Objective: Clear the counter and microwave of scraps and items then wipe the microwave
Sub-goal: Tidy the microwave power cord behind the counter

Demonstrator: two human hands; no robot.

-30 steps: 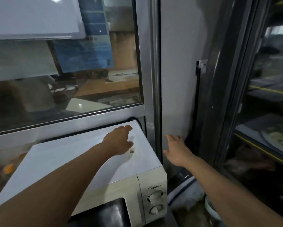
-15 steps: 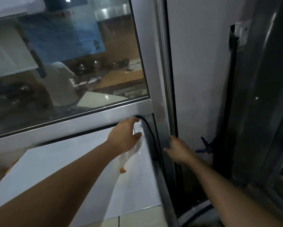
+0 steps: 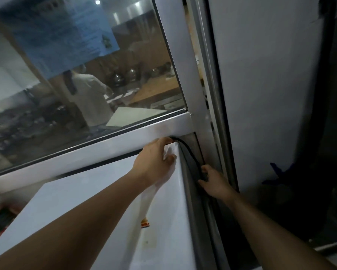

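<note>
The white microwave (image 3: 86, 211) fills the lower left, seen from above. My left hand (image 3: 156, 160) grips its back right corner, fingers curled over the rear edge and thumb on the top. A black cable (image 3: 189, 151) runs from that corner down the narrow gap on the microwave's right side. My right hand (image 3: 212, 182) reaches into this gap, its fingers curled round the cable; the fingertips are partly hidden. A small orange scrap (image 3: 145, 224) lies on the microwave top, with a yellowish stain (image 3: 148, 242) just below it.
A glass window (image 3: 76, 75) in a metal frame (image 3: 113, 145) stands right behind the microwave; a person in white shows through it. A metal post (image 3: 202, 94) and a grey wall (image 3: 261, 94) close off the right side. Dark clutter sits at the far right.
The view has closed in on the microwave's back corner. My left hand now curls over the rear edge. My right hand has moved left from the post into the gap and onto the cable.
</note>
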